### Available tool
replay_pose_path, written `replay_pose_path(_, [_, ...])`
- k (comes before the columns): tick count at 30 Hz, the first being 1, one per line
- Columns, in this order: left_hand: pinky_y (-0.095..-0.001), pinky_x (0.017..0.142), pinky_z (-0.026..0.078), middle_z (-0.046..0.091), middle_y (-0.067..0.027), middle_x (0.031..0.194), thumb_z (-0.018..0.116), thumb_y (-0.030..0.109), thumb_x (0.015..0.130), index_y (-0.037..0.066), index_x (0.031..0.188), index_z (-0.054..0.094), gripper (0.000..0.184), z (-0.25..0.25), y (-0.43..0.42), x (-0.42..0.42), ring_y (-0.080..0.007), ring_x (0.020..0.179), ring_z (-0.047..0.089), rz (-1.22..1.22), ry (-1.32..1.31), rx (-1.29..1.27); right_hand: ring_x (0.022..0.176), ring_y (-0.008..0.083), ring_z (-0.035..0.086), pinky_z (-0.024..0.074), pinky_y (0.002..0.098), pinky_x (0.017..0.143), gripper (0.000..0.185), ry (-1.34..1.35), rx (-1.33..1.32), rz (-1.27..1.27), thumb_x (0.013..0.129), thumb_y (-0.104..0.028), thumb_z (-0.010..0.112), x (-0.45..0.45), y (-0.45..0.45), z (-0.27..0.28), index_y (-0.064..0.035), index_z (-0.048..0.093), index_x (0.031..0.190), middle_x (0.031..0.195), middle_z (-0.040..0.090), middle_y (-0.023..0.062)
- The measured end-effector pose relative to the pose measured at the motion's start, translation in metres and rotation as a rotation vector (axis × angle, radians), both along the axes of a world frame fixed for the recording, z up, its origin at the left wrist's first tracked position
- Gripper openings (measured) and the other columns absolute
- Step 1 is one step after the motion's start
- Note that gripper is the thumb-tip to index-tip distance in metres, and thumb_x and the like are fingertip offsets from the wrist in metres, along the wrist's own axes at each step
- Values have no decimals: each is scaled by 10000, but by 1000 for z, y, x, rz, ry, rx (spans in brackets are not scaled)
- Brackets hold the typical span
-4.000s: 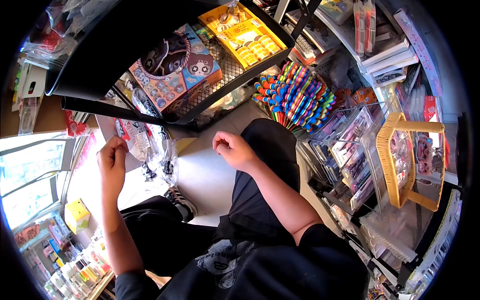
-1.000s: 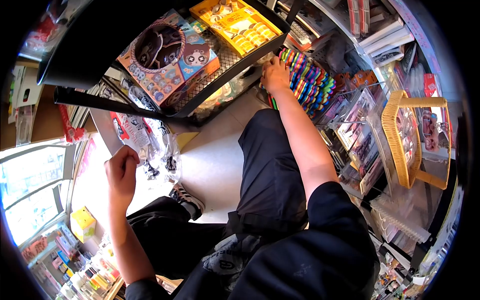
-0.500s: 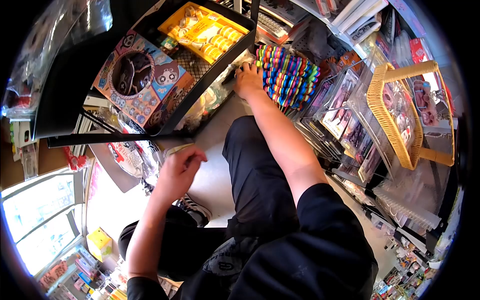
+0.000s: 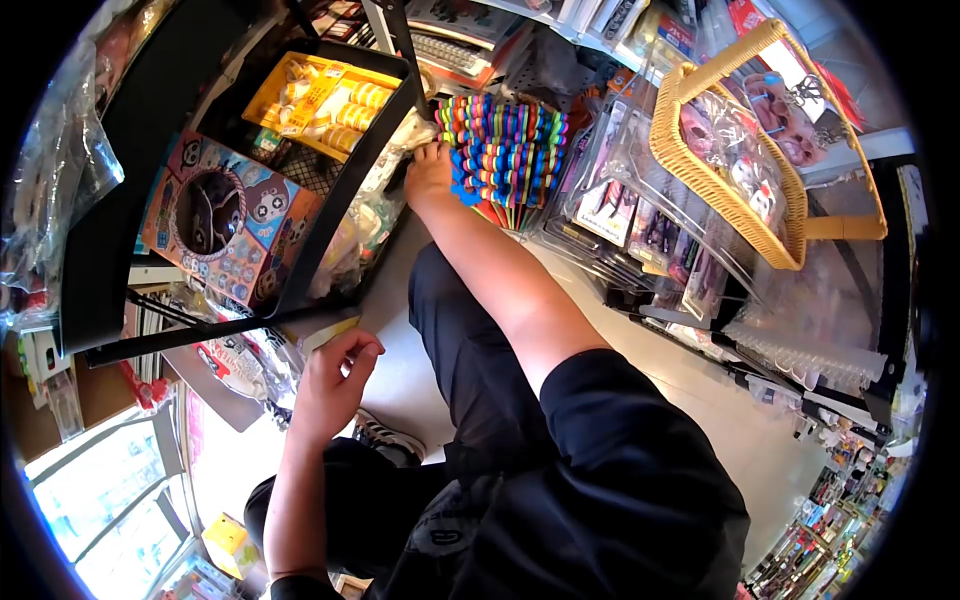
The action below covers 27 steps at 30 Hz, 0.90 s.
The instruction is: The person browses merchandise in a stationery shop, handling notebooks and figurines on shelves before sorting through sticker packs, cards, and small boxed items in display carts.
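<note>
Two arms out. Our right hand (image 4: 430, 180) is reaching forward, back up, arm extended, fingers at the near-left side of the multicolored bundle (image 4: 510, 150), which sits beside the black rack (image 4: 345, 195). Fingertips partly hidden; can't tell if that grip is wide or narrow. Our left hand (image 4: 332, 385) is up near the left knee, fingers loosely curled, slight gap to thumb, nothing visible in it.
</note>
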State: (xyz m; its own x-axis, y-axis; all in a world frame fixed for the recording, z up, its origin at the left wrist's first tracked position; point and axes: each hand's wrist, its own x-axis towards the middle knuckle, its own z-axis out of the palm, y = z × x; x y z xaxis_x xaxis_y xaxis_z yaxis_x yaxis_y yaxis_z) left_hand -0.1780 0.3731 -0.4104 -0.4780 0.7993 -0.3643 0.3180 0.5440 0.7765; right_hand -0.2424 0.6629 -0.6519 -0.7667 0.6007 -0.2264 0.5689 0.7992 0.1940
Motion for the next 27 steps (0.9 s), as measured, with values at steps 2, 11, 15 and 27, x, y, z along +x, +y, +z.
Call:
replay_pose_path(2, [-279,665,464,676,-72,838,602,101,975,-16,989,660,132,2,-3,-3,-130,727,580,5,20,24,1376,317,392,198,558,1174,415,89,-45,-16,1045,-267,408,4,-1,2,-158,613,1389,1444,520,83])
replay_pose_path(11, [-253,734,453,559,-28,830,569,-49,887,12,946,567,85,8,-18,-41,-112,768,535,230,177,184,1276,317,482,283,515,1131,350,355,-135,166,898,-230,584,33,-6,42,-82,710,1189,1290,610,115])
replay_pose_path(15, [-264,719,448,528,-44,818,580,-47,864,4,902,529,82,21,-15,-47,-127,763,526,243,252,195,1262,301,504,331,497,1079,335,375,-204,200,815,-230,654,37,-9,53,-83,734,1105,1264,628,115])
replay_pose_path(27, [-432,651,504,633,-156,876,629,-15,819,25,935,576,134,52,-28,-80,-358,740,645,-67,778,103,1049,313,674,428,541,940,289,222,-544,203,828,-125,556,60,-55,96,-32,704,1058,1030,731,151])
